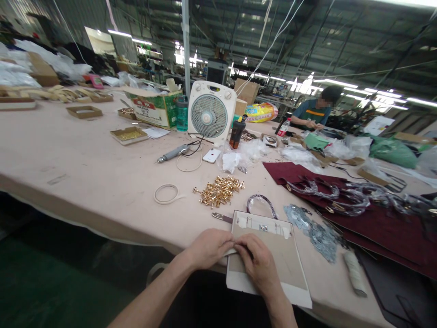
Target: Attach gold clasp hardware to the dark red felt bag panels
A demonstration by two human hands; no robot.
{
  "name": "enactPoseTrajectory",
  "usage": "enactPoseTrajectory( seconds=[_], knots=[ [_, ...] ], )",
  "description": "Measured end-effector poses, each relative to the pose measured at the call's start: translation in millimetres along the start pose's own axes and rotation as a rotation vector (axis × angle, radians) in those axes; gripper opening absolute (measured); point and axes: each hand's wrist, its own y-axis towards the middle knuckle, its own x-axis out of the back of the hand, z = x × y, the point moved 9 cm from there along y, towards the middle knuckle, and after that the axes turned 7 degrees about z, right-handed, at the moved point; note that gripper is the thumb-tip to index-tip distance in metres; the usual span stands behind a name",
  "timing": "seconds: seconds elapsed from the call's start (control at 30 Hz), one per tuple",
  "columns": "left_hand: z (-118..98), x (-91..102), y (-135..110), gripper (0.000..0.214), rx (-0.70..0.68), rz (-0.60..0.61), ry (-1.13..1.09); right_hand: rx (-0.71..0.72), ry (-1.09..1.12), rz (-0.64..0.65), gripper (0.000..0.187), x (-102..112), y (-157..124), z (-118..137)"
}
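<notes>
A flat bag panel [283, 255] with a beige inner face and white edges lies at the table's front edge. A dark curved handle [261, 198] and a short strap [221, 217] with a metal fitting stick out from its far end. My left hand [213, 248] is closed in a pinch at the panel's left edge. Against its fingertips, my right hand [256, 259] pinches too, lying over the panel. A bit of something pale shows beneath the fingers, but what they grip is too small and hidden to name.
Gold metal fittings [220, 191] lie piled beyond the panel, near a coiled pale strip [166, 194]. Grey metal plates [317, 234] are heaped on its right, beside maroon sheets [392, 232]. Farther back are an electric screwdriver [173, 153], a phone [211, 156] and a fan [211, 114].
</notes>
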Motion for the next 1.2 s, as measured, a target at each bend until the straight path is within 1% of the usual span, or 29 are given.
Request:
enactPoseTrajectory(
  seconds=[0.1,0.2,0.33,0.43,0.5,0.57,0.63,0.7,0.77,0.8,0.87,0.93,1.0,1.07,1.2],
  knots=[
    [0,-0.3,0,0.031,0.006,0.001,0.006,-0.008,0.008,0.032,0.014,-2,1,0],
    [0,0.6,1,0.029,0.038,-0.009,-0.067,-0.014,0.046,0.046,0.015,-2,2,0],
    [4,2.1,4,0.03,0.108,-0.02,-0.194,0.016,0.124,0.014,0.015,3,0,4],
    [6,2.3,5,0.031,0.125,-0.018,-0.244,0.02,0.244,-0.034,0.012,11,-6,1],
    [6,2.1,4,0.03,0.116,-0.018,-0.261,-0.024,0.369,-0.115,0.009,19,-12,-11],
    [5,1.7,2,0.029,0.092,-0.025,-0.269,-0.082,0.502,-0.246,0.006,31,-21,-31],
    [3,1.3,-1,0.029,0.059,-0.04,-0.259,-0.129,0.575,-0.381,0.008,46,-31,-52],
    [1,0.2,-4,0.03,0.031,-0.054,-0.227,-0.181,0.544,-0.483,0.011,65,-38,-69],
    [0,-1.9,-4,0.032,0.016,-0.06,-0.191,-0.243,0.431,-0.515,0.015,86,-38,-79],
    [-1,-3.0,-4,0.034,0.015,-0.06,-0.177,-0.275,0.362,-0.502,0.018,96,-35,-81],
    [-1,-5.1,-1,0.035,0.019,-0.056,-0.159,-0.316,0.236,-0.429,0.022,109,-25,-82],
    [-2,-6.2,1,0.036,0.026,-0.049,-0.147,-0.317,0.154,-0.335,0.025,112,-12,-80],
    [-2,-6.2,3,0.036,0.033,-0.044,-0.139,-0.295,0.119,-0.258,0.026,107,-1,-77],
    [-3,-5.2,3,0.035,0.038,-0.046,-0.136,-0.284,0.092,-0.214,0.025,98,6,-77],
    [-5,-3.5,1,0.032,0.046,-0.056,-0.14,-0.296,0.007,-0.207,0.019,87,9,-78]
  ],
)
